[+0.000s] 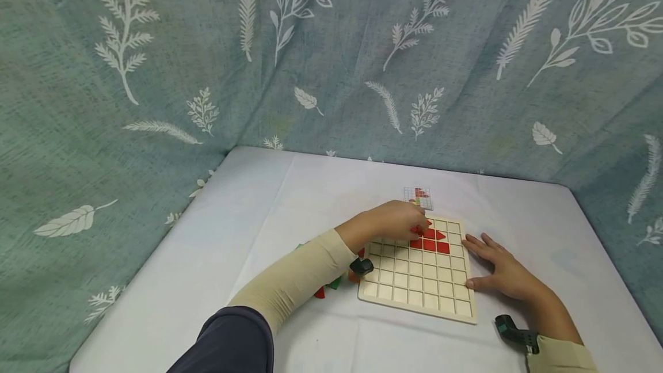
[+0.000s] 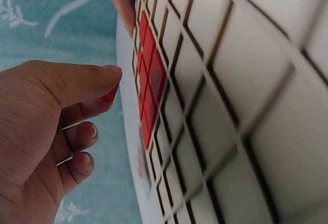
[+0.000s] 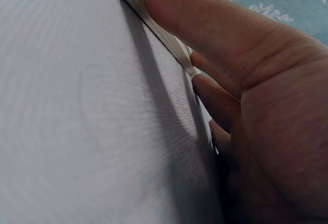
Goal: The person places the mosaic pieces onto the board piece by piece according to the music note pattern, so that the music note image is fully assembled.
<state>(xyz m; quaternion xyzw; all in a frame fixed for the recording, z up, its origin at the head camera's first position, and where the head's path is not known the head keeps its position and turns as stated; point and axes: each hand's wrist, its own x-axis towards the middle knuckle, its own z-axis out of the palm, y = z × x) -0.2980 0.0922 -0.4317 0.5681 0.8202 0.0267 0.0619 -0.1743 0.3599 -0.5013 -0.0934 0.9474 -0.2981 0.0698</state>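
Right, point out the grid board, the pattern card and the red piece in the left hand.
Grid board [image 1: 416, 269], head view: a bare cell near its middle.
Pattern card [image 1: 422, 198], head view: its printed face.
Red piece [image 2: 111, 94], left wrist view: its exposed tip.

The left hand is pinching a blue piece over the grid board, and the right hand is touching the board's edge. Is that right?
Not quite: the piece that the left hand pinches over the grid board is red, not blue. The left wrist view shows it. The right hand is touching the board's edge.
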